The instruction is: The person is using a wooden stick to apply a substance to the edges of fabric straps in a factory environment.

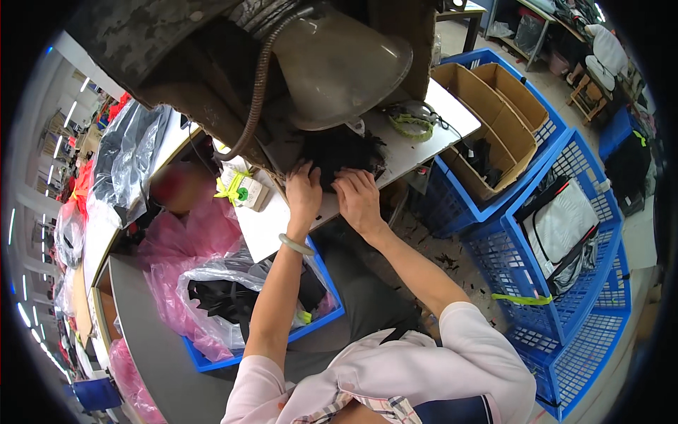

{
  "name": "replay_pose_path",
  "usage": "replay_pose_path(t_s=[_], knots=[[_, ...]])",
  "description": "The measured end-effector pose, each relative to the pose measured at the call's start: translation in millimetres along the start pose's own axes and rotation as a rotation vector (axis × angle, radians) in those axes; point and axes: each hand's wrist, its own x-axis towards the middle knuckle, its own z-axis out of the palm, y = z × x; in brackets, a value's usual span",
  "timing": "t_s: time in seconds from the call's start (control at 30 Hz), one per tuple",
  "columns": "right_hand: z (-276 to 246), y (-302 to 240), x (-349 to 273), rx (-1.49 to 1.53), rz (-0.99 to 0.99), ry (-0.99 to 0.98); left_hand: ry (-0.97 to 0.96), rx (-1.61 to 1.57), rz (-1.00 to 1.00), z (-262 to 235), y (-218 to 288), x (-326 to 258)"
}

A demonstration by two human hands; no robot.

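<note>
Both my hands rest on a heap of black fabric pieces lying on a white worktable under a large funnel-shaped hood. My left hand, with a pale green bangle on the wrist, presses its fingers onto the left edge of the heap. My right hand lies beside it with fingertips on the fabric's front edge. Whether either hand pinches a piece cannot be told.
A blue crate holding bagged black pieces sits by my left arm, with pink plastic bags next to it. Blue baskets and a cardboard box stand on the right. A small box with a yellow-green tie lies on the table.
</note>
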Motion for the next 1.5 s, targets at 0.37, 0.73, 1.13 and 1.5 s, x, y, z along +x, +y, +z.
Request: replay_pose_path(t_s=[0.37, 0.73, 1.13, 1.5], knots=[[-111.8, -42.0, -5.2, 0.484, -0.304, 0.013, -0.275, -1.166, -0.722, -100.4, 89.4, -66.6], [-118.9, -80.2, -43.1, 1.029, 0.434, -0.15, 0.015, -1.529, -0.751, -116.2, 112.0, -110.6], [-140.2, -85.1, -20.0, 0.807, 0.442, 0.058, 0.082, -1.529, -0.762, -104.6, 145.4, -122.3], [-175.2, -85.6, -6.6, 0.408, 0.153, 0.098, 0.058, -0.709, 0.025, -89.0, 163.3, -133.9]])
